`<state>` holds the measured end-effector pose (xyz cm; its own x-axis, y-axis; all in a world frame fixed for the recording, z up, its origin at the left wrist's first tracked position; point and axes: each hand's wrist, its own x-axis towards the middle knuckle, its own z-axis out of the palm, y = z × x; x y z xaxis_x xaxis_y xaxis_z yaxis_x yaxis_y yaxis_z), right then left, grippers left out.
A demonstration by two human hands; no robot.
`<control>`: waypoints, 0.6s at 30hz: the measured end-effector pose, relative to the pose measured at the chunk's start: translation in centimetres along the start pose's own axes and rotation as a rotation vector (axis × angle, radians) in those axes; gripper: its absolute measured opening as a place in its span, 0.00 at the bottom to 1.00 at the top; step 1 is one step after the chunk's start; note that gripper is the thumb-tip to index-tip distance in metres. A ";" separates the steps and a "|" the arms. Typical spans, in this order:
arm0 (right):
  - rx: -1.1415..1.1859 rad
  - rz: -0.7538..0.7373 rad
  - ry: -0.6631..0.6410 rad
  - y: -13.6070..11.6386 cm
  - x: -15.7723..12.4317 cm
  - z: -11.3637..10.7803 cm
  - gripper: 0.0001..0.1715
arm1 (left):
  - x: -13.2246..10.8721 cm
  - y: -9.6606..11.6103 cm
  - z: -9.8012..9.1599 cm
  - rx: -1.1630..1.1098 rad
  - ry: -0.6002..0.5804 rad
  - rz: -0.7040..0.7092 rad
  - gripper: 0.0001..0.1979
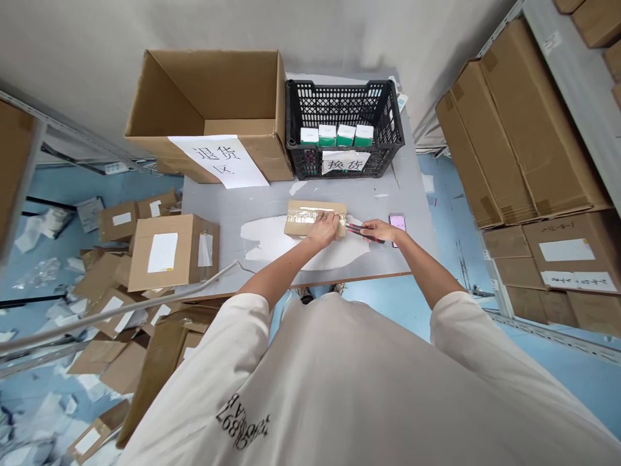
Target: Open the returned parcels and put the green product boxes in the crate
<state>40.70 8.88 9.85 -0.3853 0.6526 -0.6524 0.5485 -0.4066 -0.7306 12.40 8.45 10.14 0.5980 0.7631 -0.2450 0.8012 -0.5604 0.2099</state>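
A small cardboard box with shiny clear tape along its top lies on the table in front of me. My left hand holds it down near its right end, fingers bent against the top. From the right, my right hand grips a red and black utility knife, its tip at the box's right end. Whether the blade is in the tape is too small to tell. Beneath the box is a worn white patch on the tabletop. A phone with a lit screen lies just beyond my right hand.
At the back stand a large open carton with a paper sign and a black plastic crate holding several green-and-white boxes. A labelled carton sits at the left. Cardboard boxes pile up on the left floor; stacked cartons fill the right shelf.
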 end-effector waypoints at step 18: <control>-0.535 -0.233 0.400 -0.3 -4.0 3.3 0.17 | 1.0 -3.8 -1.1 -0.111 0.079 -0.147 0.32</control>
<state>39.59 4.29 12.03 -0.2909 0.9111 -0.2918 0.8137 0.0752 -0.5765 9.94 11.71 10.11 0.4677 0.8593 -0.2068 0.8697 -0.4057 0.2811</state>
